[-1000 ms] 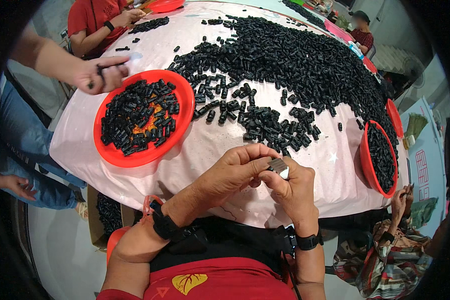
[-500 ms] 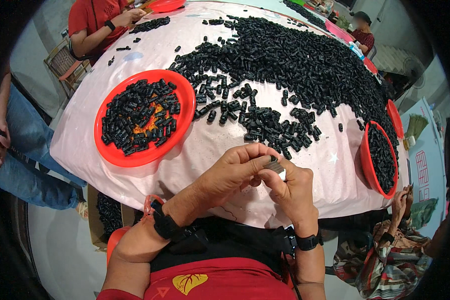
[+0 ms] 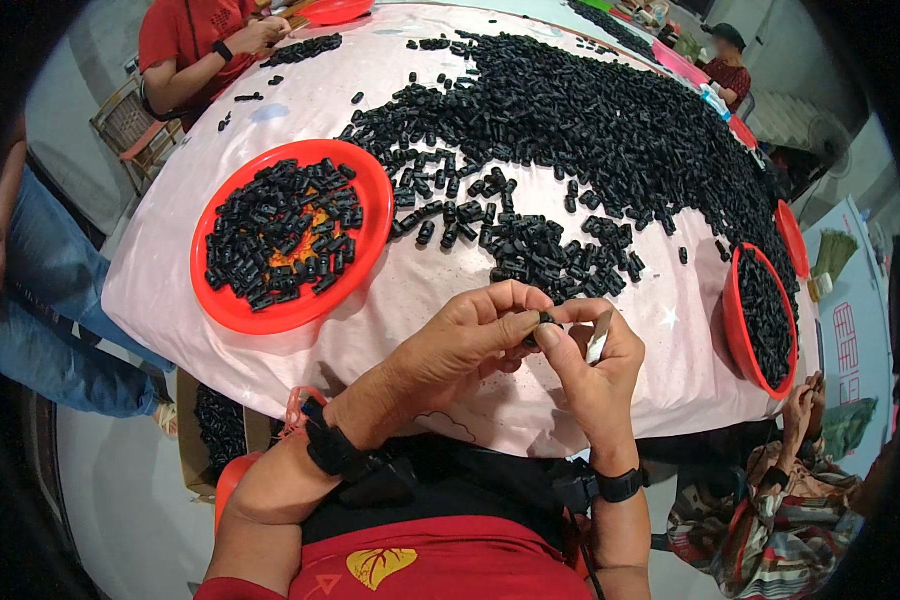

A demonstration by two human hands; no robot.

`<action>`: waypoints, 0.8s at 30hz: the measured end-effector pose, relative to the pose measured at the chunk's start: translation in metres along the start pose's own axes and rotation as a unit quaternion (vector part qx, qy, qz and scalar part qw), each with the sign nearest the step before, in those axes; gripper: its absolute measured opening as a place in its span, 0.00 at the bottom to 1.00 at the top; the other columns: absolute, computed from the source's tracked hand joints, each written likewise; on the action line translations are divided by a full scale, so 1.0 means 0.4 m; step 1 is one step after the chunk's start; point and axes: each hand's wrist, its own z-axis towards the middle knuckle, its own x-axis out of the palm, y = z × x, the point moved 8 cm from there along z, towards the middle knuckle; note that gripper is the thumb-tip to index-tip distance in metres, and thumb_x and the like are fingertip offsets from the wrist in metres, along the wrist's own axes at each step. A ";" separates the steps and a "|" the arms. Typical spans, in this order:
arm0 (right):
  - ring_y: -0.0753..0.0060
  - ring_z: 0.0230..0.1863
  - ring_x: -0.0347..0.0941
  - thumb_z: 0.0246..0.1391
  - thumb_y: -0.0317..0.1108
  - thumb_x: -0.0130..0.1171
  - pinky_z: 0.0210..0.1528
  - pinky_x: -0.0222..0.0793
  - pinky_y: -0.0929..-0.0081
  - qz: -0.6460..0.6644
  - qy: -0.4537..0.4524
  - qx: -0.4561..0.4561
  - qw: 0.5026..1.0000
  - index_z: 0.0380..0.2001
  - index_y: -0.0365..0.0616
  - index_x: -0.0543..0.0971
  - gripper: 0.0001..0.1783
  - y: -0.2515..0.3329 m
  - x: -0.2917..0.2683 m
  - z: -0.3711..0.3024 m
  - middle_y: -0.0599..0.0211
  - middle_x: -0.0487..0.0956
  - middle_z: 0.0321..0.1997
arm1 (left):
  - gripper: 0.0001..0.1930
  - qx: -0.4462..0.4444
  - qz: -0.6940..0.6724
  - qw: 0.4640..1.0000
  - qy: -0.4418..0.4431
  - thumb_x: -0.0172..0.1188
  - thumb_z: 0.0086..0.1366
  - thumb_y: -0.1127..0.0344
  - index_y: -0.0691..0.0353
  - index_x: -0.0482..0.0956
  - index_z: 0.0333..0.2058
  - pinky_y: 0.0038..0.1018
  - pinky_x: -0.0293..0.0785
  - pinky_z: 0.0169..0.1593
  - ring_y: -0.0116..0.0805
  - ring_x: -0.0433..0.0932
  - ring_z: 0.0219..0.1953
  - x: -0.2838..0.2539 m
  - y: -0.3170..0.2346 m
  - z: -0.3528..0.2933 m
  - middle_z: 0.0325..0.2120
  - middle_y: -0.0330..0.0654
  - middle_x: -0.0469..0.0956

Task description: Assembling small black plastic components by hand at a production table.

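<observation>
My left hand [image 3: 478, 328] is closed, pinching a small black plastic part [image 3: 543, 320] between thumb and fingertips above the near side of the table. My right hand [image 3: 602, 372] is closed too; its thumb tip presses against the same part. Tucked in the right fingers is a flat, pale blade-like piece [image 3: 599, 337], tilted upward, its lower end hidden by the fingers. Just beyond my hands lies a loose cluster of similar black parts [image 3: 540, 250], running back into a large heap [image 3: 590, 120].
A red basin [image 3: 378, 215] of black parts stands left on the pink cloth [image 3: 160, 270]; another red basin [image 3: 738, 330] is at the right. Co-workers sit at the far left [image 3: 185, 60] and far right corner; others are beside the table. A carton [image 3: 195, 460] sits below left.
The blade-like piece has turned from lying across the black part to standing up in my right fingers, away from it. My right hand has shifted slightly right; the black part now shows.
</observation>
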 end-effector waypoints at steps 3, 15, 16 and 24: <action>0.86 0.29 0.70 0.49 0.29 0.64 0.31 0.66 0.85 0.026 -0.003 0.008 1.000 0.31 0.38 0.78 0.07 0.005 0.000 0.003 0.73 0.78 0.26 | 0.14 0.000 -0.004 1.000 0.010 0.58 0.64 0.59 0.55 0.72 0.45 0.13 0.68 0.37 0.13 0.71 0.33 -0.010 0.005 0.001 0.33 0.26 0.73; 0.87 0.26 0.68 0.51 0.30 0.63 0.28 0.64 0.86 0.014 -0.002 -0.015 1.000 0.29 0.37 0.79 0.06 0.005 -0.005 0.005 0.74 0.77 0.24 | 0.13 0.001 -0.011 1.000 0.020 0.58 0.64 0.59 0.55 0.71 0.45 0.13 0.68 0.35 0.14 0.72 0.32 -0.004 0.002 0.001 0.32 0.27 0.73; 0.87 0.25 0.67 0.51 0.30 0.63 0.28 0.64 0.87 0.016 -0.015 -0.019 1.000 0.29 0.38 0.79 0.07 0.001 -0.012 0.005 0.74 0.77 0.24 | 0.14 -0.004 -0.005 1.000 0.016 0.58 0.64 0.59 0.55 0.71 0.45 0.12 0.68 0.35 0.14 0.72 0.32 -0.006 0.005 0.002 0.32 0.27 0.74; 0.84 0.21 0.72 0.49 0.37 0.67 0.23 0.66 0.83 -0.100 0.015 -0.027 0.994 0.29 0.39 0.78 0.12 0.012 -0.001 -0.008 0.69 0.78 0.20 | 0.15 0.014 -0.012 1.000 0.025 0.55 0.66 0.61 0.58 0.70 0.49 0.14 0.71 0.38 0.16 0.75 0.36 0.006 -0.004 0.000 0.35 0.31 0.75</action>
